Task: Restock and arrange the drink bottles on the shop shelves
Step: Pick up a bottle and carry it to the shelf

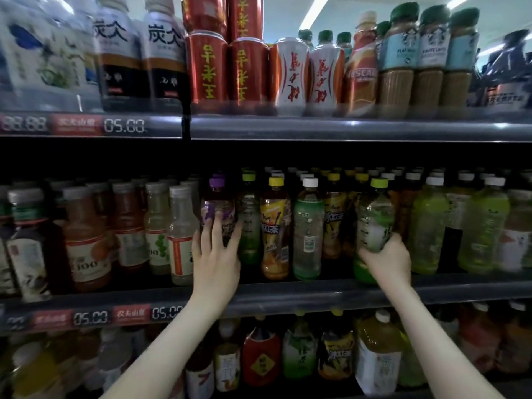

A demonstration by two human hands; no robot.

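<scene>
My right hand (385, 260) grasps the green bottle (374, 223) low on its body. The bottle stands near upright, cap up, at the front lip of the middle shelf (288, 295), so I judge the coming push goes straight back. My left hand (216, 254) is released, fingers straight against the purple-cap bottle (217, 208), well to the left.

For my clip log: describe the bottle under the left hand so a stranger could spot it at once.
On the middle shelf, follow the front row to where grey-capped pale bottles give way to coloured caps. There stands the purple-capped bottle, the left hand laid on its front. It alone has a purple cap and label; its neighbours' caps are grey or yellow-green.
</scene>
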